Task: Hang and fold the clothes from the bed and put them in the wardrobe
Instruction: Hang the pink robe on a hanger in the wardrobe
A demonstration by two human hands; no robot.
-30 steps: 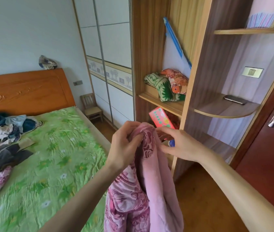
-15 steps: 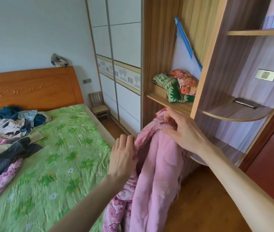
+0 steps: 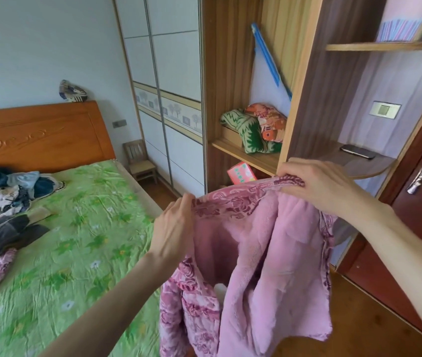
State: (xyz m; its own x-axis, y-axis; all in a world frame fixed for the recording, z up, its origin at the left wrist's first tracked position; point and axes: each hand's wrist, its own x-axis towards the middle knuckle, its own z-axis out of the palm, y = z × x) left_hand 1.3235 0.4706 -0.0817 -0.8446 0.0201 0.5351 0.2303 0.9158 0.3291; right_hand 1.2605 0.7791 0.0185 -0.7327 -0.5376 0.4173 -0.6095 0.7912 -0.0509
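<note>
The left hand (image 3: pixel 172 228) and right hand (image 3: pixel 318 184) pinch the top edge of the pink garment (image 3: pixel 256 253), probably a fleece-lined jacket, spread but not yet folded, while a pile of clothes (image 3: pixel 6 202) waits on the bed (image 3: pixel 81 240).

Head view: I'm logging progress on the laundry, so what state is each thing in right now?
Pink garment: held up, spread open, fleece lining showing.
Left hand: pinches the garment's top edge.
Right hand: grips the top edge.
Clothes pile: unfolded, heaped on the bed.
Sliding wardrobe doors: closed.
Phone: lying flat on the curved shelf.
</note>
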